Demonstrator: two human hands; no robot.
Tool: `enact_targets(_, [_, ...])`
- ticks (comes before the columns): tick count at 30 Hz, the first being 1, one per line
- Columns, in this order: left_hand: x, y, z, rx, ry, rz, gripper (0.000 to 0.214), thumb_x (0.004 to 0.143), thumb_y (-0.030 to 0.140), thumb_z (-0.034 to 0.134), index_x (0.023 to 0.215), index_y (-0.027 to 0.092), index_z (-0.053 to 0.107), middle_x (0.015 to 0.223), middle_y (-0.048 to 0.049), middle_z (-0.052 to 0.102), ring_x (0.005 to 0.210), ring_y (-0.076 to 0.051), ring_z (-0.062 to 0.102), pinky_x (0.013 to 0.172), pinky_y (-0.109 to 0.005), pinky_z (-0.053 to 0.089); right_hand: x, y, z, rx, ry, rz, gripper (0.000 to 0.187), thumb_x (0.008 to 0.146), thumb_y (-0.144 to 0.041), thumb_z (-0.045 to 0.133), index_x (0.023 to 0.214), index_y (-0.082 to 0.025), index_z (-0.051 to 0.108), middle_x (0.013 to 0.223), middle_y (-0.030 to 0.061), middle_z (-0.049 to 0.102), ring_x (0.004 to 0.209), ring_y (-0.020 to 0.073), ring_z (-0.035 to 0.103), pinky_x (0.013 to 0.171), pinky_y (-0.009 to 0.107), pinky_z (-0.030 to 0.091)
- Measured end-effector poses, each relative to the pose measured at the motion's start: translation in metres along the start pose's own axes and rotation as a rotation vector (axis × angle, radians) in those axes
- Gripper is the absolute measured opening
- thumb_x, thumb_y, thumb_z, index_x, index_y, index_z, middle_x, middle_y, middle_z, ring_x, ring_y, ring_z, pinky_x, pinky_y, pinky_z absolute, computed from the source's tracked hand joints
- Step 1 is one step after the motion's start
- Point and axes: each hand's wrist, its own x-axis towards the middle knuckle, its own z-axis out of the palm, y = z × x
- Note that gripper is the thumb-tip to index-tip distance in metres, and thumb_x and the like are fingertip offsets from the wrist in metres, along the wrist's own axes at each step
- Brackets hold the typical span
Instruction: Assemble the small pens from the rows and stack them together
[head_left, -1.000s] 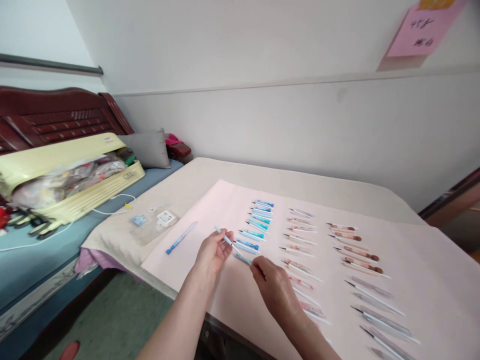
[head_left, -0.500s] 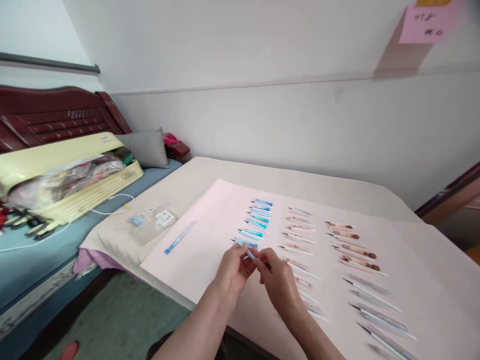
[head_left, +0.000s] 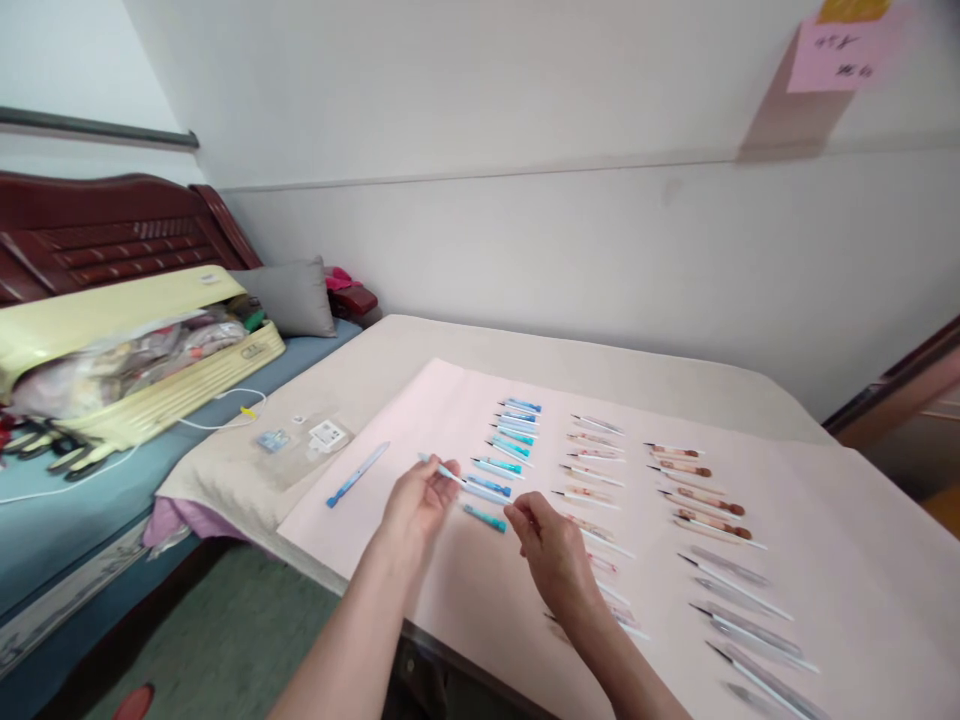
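Note:
In the head view, my left hand [head_left: 416, 497] pinches a light blue pen piece [head_left: 438, 468], its narrow end pointing up and left. My right hand [head_left: 551, 545] is closed at the right end of a thin white pen refill [head_left: 491, 494], which runs from the blue piece toward my right fingers. Whether the refill still sits inside the blue piece I cannot tell. Just below lies a teal pen barrel [head_left: 484, 518]. A column of blue and teal pen barrels with refills [head_left: 506, 465] lies beyond my hands. A single blue pen [head_left: 358, 475] rests at the left.
Right of my hands are pinkish pens [head_left: 592, 494], brown-ended pens [head_left: 705, 503] and grey pens with refills [head_left: 750, 630], on a pale pink sheet [head_left: 442, 385]. Clear plastic packaging [head_left: 322, 438] lies at the left. An open yellow suitcase [head_left: 247, 350] stands on the bed.
My hands have moved apart, the left going left with the light blue piece. The white refill now shows between them, and the teal barrel below is in sight.

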Motion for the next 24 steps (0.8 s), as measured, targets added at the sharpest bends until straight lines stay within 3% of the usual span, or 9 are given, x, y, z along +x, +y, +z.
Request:
enact_targets(4, [0.015,0.021,-0.019,0.028,0.077,0.042,0.01,0.082,0.008,0.049,0.075,0.014,0.047,0.065,-0.0041,0.062,0.058,-0.012,0.064,0.056,-0.025,0.054,0.002,0.014,0.015,-0.405,-0.084,-0.081,0.012,0.086,-0.023,0.043,0.088,-0.021,0.054,0.086,0.0028,0.06,0.067,0.0153,0.06,0.052,0.023,0.032])
enact_targets(8, [0.02,0.014,-0.025,0.103,0.045,-0.032,0.007,0.079,0.008,0.053,0.077,0.013,0.049,0.066,-0.0069,0.063,0.06,-0.017,0.065,0.054,-0.029,0.054,0.004,0.021,0.037,-0.62,-0.174,-0.162,0.014,0.087,-0.02,0.041,0.094,-0.021,0.053,0.09,0.0041,0.057,0.068,0.0159,0.061,0.049,0.023,0.03])
enact_targets(13, [0.021,0.003,-0.026,0.198,-0.011,-0.091,0.008,0.077,0.011,0.056,0.079,0.014,0.05,0.068,-0.0086,0.064,0.06,-0.019,0.065,0.056,-0.036,0.054,0.011,0.022,0.048,-0.677,-0.231,-0.19,0.02,0.088,-0.012,0.034,0.09,-0.019,0.052,0.09,0.0053,0.055,0.07,0.0171,0.061,0.051,0.024,0.033])
enact_targets(24, [0.021,-0.005,-0.032,0.348,-0.025,-0.129,0.011,0.076,0.016,0.057,0.08,0.015,0.048,0.072,-0.0085,0.065,0.064,-0.02,0.066,0.054,-0.031,0.052,0.021,0.008,0.054,-0.648,-0.28,-0.16,0.027,0.082,-0.001,0.034,0.093,-0.015,0.054,0.094,0.0092,0.054,0.079,0.0173,0.061,0.059,0.024,0.039])
